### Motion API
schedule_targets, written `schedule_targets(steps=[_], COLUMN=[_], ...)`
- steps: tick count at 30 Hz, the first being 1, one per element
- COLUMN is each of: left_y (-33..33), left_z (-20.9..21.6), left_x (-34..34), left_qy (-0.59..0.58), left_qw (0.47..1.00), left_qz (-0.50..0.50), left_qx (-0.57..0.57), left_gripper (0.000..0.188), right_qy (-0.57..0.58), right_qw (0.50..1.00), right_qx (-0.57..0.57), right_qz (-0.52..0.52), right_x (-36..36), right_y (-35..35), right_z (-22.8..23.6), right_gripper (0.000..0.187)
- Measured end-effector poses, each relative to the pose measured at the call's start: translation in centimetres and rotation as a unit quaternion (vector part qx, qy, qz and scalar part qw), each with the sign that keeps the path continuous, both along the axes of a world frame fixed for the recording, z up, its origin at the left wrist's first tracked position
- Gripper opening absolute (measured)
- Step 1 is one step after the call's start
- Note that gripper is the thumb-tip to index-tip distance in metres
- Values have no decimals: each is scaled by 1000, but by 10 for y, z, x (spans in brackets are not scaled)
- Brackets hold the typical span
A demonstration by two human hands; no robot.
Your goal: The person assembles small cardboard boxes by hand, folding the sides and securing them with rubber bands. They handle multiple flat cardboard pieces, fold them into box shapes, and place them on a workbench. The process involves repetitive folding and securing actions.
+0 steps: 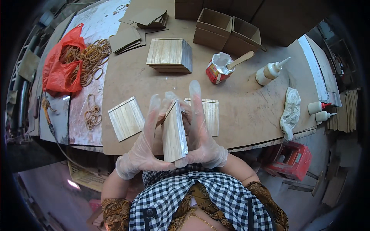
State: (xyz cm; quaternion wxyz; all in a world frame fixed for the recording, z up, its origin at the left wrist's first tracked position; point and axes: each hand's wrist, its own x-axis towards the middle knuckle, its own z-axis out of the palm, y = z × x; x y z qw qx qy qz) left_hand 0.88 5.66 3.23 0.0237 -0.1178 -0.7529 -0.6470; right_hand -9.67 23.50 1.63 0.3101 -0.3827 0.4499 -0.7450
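Observation:
Between my two hands is a small light wooden box-like piece (172, 134), tilted up on edge above the table's front. One broad grooved face and a narrow shiny side show; its far side is hidden. My left hand (143, 144), in a clear glove, grips it from the left, thumb at the lower end. From the right, my right hand (201, 138), gloved too, holds it with the thumb low and a finger stretched upward. One flat wooden panel (126, 119) lies beside my left hand. Another wooden panel (211, 115) lies partly covered behind my right hand.
Further back stand stacked wooden panels (165, 52), a red-and-white glue tub (217, 71) with a stick, a glue bottle (266, 75) and brown open boxes (213, 29). Rubber bands (92, 57) spill from a red bag (58, 73). A white cloth (290, 111) lies right, above a red stool (289, 159).

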Motion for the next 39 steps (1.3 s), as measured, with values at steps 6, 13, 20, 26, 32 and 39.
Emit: schedule_targets(steps=[6,13,20,26,32,39], left_y=[8,-19,-150,-169,-180,-71], left_z=[-7,8,18,23,7,23], left_x=[3,5,-28,-54,-58,-62], left_qy=[0,21,-47,-160,51,17], left_qw=[997,992,894,873,901,922], left_qz=[34,76,217,179,209,49], left_qx=[70,-100,-389,-424,-377,-385], left_gripper=[150,151,135,128,132,122], right_qy=[29,6,9,-10,2,-17], right_qw=[999,997,981,972,974,976], right_qx=[0,-64,16,58,48,43], right_qz=[-27,-33,-195,-226,-223,-213], right_x=[1,7,-2,2,-1,0], right_y=[0,-10,21,28,29,27], right_z=[1,7,7,9,4,-2], right_gripper=[161,154,142,137,126,116])
